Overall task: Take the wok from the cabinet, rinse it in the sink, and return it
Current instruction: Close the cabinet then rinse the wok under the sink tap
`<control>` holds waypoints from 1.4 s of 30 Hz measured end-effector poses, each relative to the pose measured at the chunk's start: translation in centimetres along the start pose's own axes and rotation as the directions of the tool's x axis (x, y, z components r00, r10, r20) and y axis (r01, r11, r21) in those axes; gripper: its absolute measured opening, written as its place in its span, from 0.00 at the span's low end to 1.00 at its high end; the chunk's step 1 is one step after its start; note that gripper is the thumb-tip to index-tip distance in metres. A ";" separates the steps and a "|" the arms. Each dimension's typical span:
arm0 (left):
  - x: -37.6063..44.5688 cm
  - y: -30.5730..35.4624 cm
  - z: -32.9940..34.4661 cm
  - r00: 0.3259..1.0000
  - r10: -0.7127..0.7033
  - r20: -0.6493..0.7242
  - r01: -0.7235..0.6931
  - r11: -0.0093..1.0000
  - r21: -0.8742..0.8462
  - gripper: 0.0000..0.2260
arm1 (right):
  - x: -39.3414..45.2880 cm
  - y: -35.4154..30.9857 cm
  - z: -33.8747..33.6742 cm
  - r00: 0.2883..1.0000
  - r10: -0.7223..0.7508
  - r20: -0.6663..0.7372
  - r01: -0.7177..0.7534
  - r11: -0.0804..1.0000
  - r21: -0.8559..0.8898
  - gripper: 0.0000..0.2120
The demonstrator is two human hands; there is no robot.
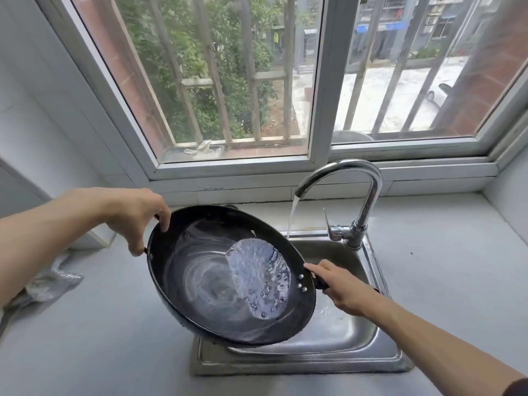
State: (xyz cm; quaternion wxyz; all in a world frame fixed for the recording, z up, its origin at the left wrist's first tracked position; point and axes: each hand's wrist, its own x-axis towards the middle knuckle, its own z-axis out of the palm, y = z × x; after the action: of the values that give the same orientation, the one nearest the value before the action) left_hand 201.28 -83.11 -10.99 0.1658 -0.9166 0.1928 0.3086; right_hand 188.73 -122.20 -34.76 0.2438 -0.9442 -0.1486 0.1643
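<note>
A black wok (205, 281) hangs tilted over the steel sink (368, 347), its low side toward the basin. A pool of water lies in its lower right part. My left hand (137, 215) grips the small handle on the wok's upper left rim. My right hand (340, 287) grips the long handle at the right, forefinger stretched along it to the rim. Water runs from the chrome faucet (368, 190) and falls behind the wok's far rim. No cabinet is in view.
A grey countertop (445, 267) surrounds the sink. A crumpled silvery bag (48, 284) lies on the counter at the left. A barred window (257, 81) with a white sill stands right behind the faucet. A white wall closes the left side.
</note>
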 end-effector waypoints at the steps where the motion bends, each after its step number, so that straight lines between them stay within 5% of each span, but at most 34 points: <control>1: -0.1 0.3 0.1 1.000 0.007 -0.004 -0.007 1.000 -0.002 0.26 | -0.4 0.2 -0.5 1.000 0.012 0.004 -0.012 1.000 -0.012 0.36; 16: 3.7 5.0 0.7 0.976 0.219 -0.004 -0.218 0.970 -0.110 0.23 | -8.1 3.7 -4.8 0.984 0.166 0.063 -0.157 0.979 -0.130 0.34; 21: 4.4 6.1 1.0 0.959 0.283 0.027 -0.276 0.949 -0.155 0.24 | -9.9 3.2 -6.0 0.974 0.188 0.131 -0.175 0.979 -0.105 0.26; 25: 4.7 6.4 1.9 0.949 0.311 0.053 -0.295 0.935 -0.197 0.24 | -11.0 3.8 -7.0 0.959 0.237 0.155 -0.217 0.966 -0.138 0.36; 28: 4.8 6.3 2.9 0.936 0.345 0.067 -0.321 0.918 -0.234 0.23 | -11.0 3.8 -7.8 0.977 0.171 0.130 -0.127 0.948 -0.292 0.35; 31: 5.1 5.9 4.5 0.929 0.360 0.082 -0.320 0.895 -0.311 0.22 | -10.5 1.2 -9.5 0.991 0.022 0.136 0.034 0.918 -0.396 0.18; 34: 5.7 5.4 6.1 0.925 0.378 0.028 -0.348 0.876 -0.333 0.22 | -10.1 1.1 -10.9 0.987 -0.065 0.144 0.115 0.921 -0.371 0.29; 40: 7.6 5.5 8.3 0.914 0.399 -0.076 -0.402 0.861 -0.310 0.23 | -10.6 0.6 -13.2 0.986 0.038 0.160 0.051 0.854 -0.518 0.17; 42: 8.0 5.8 8.8 0.906 0.413 -0.096 -0.421 0.849 -0.320 0.24 | -11.1 0.4 -13.8 0.972 0.149 0.179 -0.080 0.936 -0.342 0.23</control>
State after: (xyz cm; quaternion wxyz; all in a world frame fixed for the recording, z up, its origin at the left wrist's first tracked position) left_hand 200.11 -86.41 -23.71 -0.0648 -0.8711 0.3338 0.3544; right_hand 184.13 -132.21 -20.88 0.0547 -0.9571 -0.1428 0.2460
